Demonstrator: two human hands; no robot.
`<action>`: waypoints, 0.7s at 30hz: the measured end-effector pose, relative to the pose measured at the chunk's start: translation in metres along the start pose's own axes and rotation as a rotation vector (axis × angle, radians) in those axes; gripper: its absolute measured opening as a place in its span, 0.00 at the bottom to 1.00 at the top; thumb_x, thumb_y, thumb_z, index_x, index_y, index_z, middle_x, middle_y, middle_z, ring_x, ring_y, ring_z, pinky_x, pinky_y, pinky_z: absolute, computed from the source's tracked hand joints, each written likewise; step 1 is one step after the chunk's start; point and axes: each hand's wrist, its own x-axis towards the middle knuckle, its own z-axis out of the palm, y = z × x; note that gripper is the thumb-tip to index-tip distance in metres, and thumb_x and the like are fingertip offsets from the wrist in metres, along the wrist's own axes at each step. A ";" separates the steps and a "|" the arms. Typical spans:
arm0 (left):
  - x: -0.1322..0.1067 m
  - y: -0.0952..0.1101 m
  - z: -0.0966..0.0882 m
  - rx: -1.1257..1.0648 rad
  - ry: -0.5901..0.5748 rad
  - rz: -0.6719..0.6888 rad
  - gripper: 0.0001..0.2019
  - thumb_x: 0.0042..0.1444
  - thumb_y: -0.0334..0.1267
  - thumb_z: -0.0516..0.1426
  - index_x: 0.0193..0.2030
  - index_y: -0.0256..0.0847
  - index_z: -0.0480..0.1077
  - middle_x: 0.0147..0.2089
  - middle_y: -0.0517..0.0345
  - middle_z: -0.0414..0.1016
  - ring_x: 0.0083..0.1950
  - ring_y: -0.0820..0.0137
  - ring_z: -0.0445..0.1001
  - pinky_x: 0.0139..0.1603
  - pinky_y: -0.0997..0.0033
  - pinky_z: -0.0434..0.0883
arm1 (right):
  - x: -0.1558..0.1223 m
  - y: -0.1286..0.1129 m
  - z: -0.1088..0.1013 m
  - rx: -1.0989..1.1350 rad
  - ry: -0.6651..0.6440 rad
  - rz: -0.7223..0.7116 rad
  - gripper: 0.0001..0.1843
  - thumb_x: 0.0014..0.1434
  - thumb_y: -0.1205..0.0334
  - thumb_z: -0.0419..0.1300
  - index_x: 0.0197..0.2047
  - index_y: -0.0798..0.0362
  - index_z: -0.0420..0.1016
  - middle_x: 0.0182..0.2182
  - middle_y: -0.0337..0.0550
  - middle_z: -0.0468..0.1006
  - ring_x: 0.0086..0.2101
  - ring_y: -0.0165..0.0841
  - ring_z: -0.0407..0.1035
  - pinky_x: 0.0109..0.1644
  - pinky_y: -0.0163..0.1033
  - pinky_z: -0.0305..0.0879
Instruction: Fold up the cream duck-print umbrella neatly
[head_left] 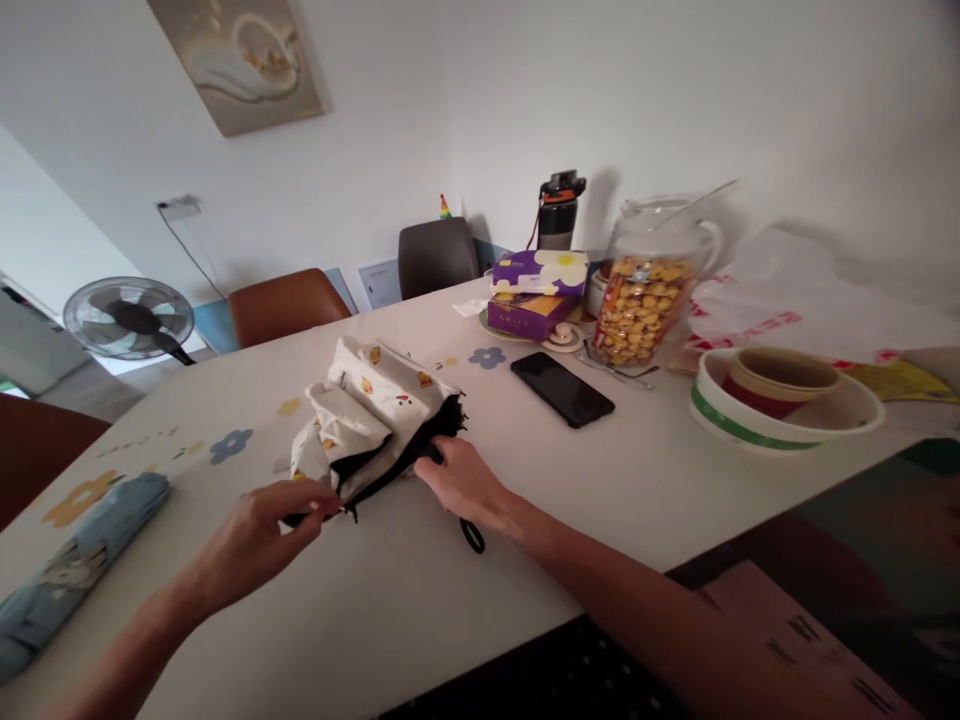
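Note:
A white folding umbrella with small yellow prints and a black underside lies loosely gathered on the table. My right hand is wrapped around its black handle end, and a black wrist loop hangs out below. At the near left edge of the cloth, my left hand pinches the fabric rim between thumb and fingers. To the left rests a folded blue umbrella with a pale animal print, apart from both hands.
Right of the hands lies a black phone on the white table. Behind it are purple tissue packs, a jar of snacks, and a black bottle. Bowls stand at the right; a fan and chairs are beyond.

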 end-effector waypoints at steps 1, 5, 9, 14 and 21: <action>0.007 0.004 0.000 -0.007 0.088 -0.020 0.08 0.56 0.35 0.52 0.37 0.46 0.72 0.37 0.62 0.77 0.37 0.73 0.75 0.38 0.76 0.71 | -0.001 -0.001 0.001 -0.038 0.009 -0.010 0.09 0.52 0.61 0.53 0.24 0.55 0.61 0.18 0.38 0.66 0.20 0.27 0.61 0.23 0.31 0.50; 0.048 0.030 -0.009 0.174 0.505 0.109 0.10 0.56 0.34 0.54 0.45 0.44 0.70 0.43 0.56 0.74 0.44 0.68 0.72 0.46 0.67 0.69 | -0.003 0.000 0.005 -0.233 0.064 -0.085 0.06 0.51 0.62 0.54 0.27 0.56 0.65 0.23 0.42 0.71 0.23 0.29 0.63 0.25 0.33 0.51; 0.080 0.047 -0.002 0.330 0.403 0.289 0.16 0.54 0.41 0.57 0.50 0.42 0.67 0.49 0.52 0.71 0.50 0.63 0.68 0.50 0.61 0.66 | -0.003 0.004 0.009 -0.367 0.090 -0.180 0.08 0.52 0.64 0.54 0.35 0.58 0.70 0.29 0.47 0.76 0.29 0.34 0.68 0.31 0.35 0.55; 0.085 0.043 0.020 0.456 0.356 0.277 0.08 0.56 0.35 0.53 0.41 0.42 0.71 0.43 0.52 0.73 0.45 0.62 0.69 0.43 0.61 0.66 | -0.003 0.006 0.011 -0.438 0.102 -0.207 0.11 0.53 0.64 0.53 0.38 0.59 0.70 0.35 0.52 0.77 0.34 0.38 0.71 0.36 0.37 0.58; 0.066 0.027 0.004 0.357 0.637 0.195 0.07 0.54 0.33 0.56 0.38 0.46 0.73 0.37 0.57 0.74 0.40 0.68 0.71 0.41 0.68 0.69 | -0.002 0.011 0.011 -0.471 0.088 -0.192 0.14 0.53 0.66 0.52 0.43 0.59 0.69 0.37 0.52 0.77 0.37 0.39 0.71 0.38 0.38 0.60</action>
